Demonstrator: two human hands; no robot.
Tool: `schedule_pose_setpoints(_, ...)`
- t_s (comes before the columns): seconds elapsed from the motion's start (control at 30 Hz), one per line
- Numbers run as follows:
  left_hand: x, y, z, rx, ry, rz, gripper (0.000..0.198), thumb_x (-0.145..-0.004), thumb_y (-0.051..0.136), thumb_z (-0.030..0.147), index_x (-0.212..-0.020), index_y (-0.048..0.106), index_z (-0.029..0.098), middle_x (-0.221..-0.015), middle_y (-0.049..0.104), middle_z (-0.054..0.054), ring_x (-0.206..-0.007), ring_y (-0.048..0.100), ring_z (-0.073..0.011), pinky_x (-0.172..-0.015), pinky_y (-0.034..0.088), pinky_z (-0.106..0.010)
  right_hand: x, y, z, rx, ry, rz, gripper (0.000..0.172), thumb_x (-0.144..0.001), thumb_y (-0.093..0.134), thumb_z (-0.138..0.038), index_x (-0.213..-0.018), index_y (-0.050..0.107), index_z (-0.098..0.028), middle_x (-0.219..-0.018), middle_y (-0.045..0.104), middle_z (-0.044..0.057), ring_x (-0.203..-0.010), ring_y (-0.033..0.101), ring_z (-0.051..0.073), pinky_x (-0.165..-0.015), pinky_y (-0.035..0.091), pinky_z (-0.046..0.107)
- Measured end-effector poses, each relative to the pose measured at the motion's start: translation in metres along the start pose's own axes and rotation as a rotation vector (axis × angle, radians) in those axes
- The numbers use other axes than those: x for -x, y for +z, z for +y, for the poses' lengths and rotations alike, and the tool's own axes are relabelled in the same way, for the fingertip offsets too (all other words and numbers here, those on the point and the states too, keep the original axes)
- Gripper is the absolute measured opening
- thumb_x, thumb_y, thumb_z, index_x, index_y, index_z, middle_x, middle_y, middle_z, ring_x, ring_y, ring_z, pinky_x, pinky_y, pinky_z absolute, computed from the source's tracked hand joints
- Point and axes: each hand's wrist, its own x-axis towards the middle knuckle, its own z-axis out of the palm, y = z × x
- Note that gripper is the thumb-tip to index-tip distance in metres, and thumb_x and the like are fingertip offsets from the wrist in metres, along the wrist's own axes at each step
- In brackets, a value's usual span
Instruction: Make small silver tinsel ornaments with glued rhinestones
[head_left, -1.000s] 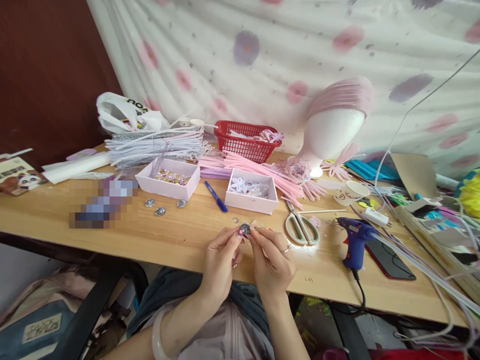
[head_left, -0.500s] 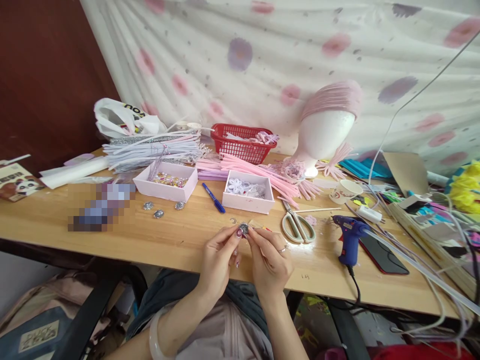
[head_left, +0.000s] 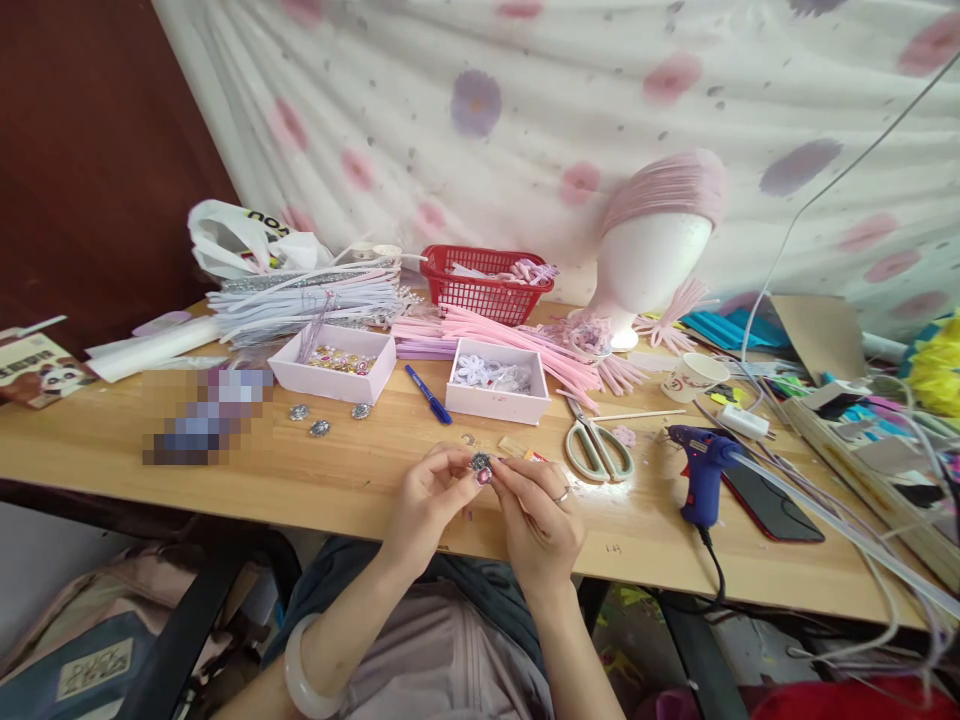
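Observation:
Above the front part of the table, my left hand [head_left: 429,502] and my right hand [head_left: 541,515] meet fingertip to fingertip. Between them they pinch a small round silver tinsel disc [head_left: 480,461], partly covered by the left thumb. Three similar silver discs [head_left: 319,428] lie on the table to the left. Just beyond my fingers, a small clear flat piece [head_left: 513,447] rests on the wood. Scissors [head_left: 598,448] with pale handles are right of my right hand. Farther right stands a blue hot glue gun [head_left: 701,475] with a clear glue stick in it.
Behind my hands are a box of white pieces [head_left: 497,404], a box of beads [head_left: 330,382] and a blue pen [head_left: 427,395]. Pipe cleaners [head_left: 307,300], a red basket [head_left: 487,290] and a foam head [head_left: 649,265] stand farther back. A phone [head_left: 772,505] lies beside the glue gun.
The silver disc has been turned and shifted slightly left between my fingertips. My left hand has moved a little left, and its other fingers have curled out of sight. The view has shifted slightly.

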Motion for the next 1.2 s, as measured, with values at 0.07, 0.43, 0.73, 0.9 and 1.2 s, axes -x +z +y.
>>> schedule_pose_setpoints(0.07,-0.001,0.0,0.005,-0.026,-0.023,-0.026,0.021,-0.068,0.083,0.032,-0.07,0.074,0.013,-0.082,0.059,-0.003,-0.059,0.049,-0.0085,-0.046,0.042,-0.019,0.0,-0.001,0.0,-0.003,-0.015,-0.021,0.026,-0.088,0.067,-0.006,-0.104,0.077,-0.024,-0.087,0.077,0.006,-0.076,0.071,0.018,-0.07,0.058,0.033)
schedule_pose_setpoints(0.43,-0.008,-0.01,0.017,-0.021,-0.083,-0.046,0.018,-0.059,0.085,0.028,-0.061,0.075,0.013,-0.072,0.057,-0.002,-0.055,0.046,-0.0075,-0.042,0.035,-0.019,-0.003,0.0,-0.003,-0.026,-0.039,-0.052,0.023,-0.089,0.068,-0.007,-0.104,0.076,-0.022,-0.086,0.076,0.006,-0.075,0.071,0.018,-0.069,0.058,0.032)
schedule_pose_setpoints(0.73,-0.006,0.004,0.009,0.172,-0.1,0.114,0.019,-0.053,0.087,0.025,-0.055,0.072,0.014,-0.077,0.055,0.001,-0.051,0.042,-0.0029,-0.041,0.028,-0.017,-0.005,0.001,-0.002,-0.007,-0.03,-0.071,0.021,-0.089,0.067,-0.005,-0.105,0.074,-0.018,-0.092,0.075,0.009,-0.084,0.072,0.018,-0.076,0.059,0.03)
schedule_pose_setpoints(0.9,-0.005,0.005,0.01,0.189,-0.106,0.133,0.022,-0.049,0.09,0.025,-0.053,0.072,0.014,-0.076,0.054,0.0,-0.054,0.044,-0.0038,-0.041,0.029,-0.016,-0.006,0.002,-0.002,-0.004,-0.025,-0.081,0.018,-0.09,0.066,-0.007,-0.102,0.072,-0.019,-0.09,0.074,0.007,-0.082,0.071,0.017,-0.075,0.058,0.03)
schedule_pose_setpoints(1.2,-0.007,0.001,0.01,0.152,-0.145,0.02,0.022,-0.053,0.089,0.026,-0.055,0.071,0.013,-0.072,0.057,0.001,-0.049,0.044,-0.0038,-0.04,0.031,-0.017,-0.005,0.001,-0.002,-0.004,-0.017,-0.07,0.011,-0.089,0.068,-0.008,-0.093,0.069,-0.018,-0.084,0.071,0.005,-0.076,0.069,0.016,-0.072,0.057,0.029)
